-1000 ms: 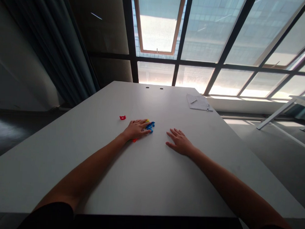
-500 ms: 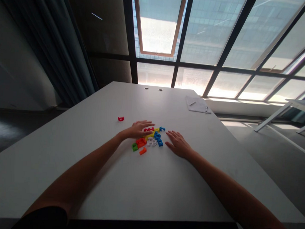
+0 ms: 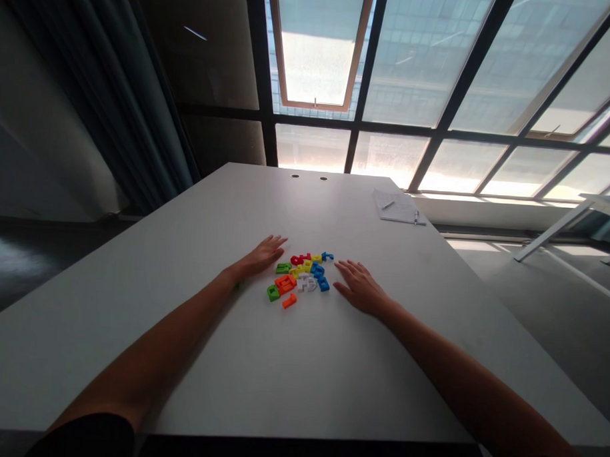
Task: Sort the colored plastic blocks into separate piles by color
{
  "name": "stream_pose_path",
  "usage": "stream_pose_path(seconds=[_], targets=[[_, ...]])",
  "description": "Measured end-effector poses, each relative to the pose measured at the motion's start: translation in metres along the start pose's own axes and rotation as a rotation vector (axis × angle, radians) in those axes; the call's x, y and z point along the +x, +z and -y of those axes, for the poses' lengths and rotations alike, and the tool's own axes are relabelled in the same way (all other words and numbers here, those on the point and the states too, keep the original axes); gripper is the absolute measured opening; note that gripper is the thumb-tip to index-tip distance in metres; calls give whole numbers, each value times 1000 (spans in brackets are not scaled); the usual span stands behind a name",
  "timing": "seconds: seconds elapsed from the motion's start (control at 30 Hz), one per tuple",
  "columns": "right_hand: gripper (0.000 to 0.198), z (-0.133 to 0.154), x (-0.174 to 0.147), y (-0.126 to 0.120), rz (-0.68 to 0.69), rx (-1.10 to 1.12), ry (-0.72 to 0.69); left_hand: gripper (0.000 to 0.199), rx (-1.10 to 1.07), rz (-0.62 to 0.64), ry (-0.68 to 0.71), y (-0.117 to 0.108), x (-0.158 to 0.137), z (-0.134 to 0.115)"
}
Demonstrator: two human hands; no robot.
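Small plastic pieces, some shaped like letters or numbers, lie in a loose cluster between my hands. My left hand (image 3: 265,254) is palm down at the far left of the cluster, fingers stretched out; what lies under its palm is hidden. Closest to it are a green piece (image 3: 283,268) and a red piece (image 3: 297,260). My right hand (image 3: 359,286) rests flat and open on the right, its fingertips just short of a blue piece (image 3: 324,284). Yellow pieces (image 3: 302,268) and white pieces (image 3: 307,282) fill the middle. Nearer me are orange pieces (image 3: 289,300) and another green piece (image 3: 273,293).
The white table (image 3: 300,375) reaches toward the windows. Papers with pens (image 3: 396,207) lie near its far right edge, and two round holes are at the far end. A dark curtain (image 3: 134,102) hangs left; another white table (image 3: 606,204) stands right.
My left hand has moved left off the cluster, uncovering a green piece. The lone red piece at the left no longer shows; the hand is now near that place. My right hand stays put.
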State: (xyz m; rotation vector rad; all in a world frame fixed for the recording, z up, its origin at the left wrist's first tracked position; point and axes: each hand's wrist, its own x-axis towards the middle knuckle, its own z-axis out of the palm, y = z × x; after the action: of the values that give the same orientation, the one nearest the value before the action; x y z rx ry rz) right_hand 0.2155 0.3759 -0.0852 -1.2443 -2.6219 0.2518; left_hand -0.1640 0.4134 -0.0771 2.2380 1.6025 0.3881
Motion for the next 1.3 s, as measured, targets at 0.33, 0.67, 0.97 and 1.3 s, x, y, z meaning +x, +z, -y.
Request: stream_pose_path(seconds=[0.33, 0.67, 0.97, 1.3], targets=[[75, -7, 1, 10, -82, 59, -4, 70, 72, 70, 271, 44, 20, -99], [83, -16, 10, 5, -104, 102, 23, 72, -31, 82, 238, -6, -21, -89], [70, -20, 21, 1, -122, -1, 3, 81, 19, 27, 103, -11, -84, 1], [44, -31, 14, 1, -391, 125, 99, 91, -118, 84, 232, 32, -33, -85]])
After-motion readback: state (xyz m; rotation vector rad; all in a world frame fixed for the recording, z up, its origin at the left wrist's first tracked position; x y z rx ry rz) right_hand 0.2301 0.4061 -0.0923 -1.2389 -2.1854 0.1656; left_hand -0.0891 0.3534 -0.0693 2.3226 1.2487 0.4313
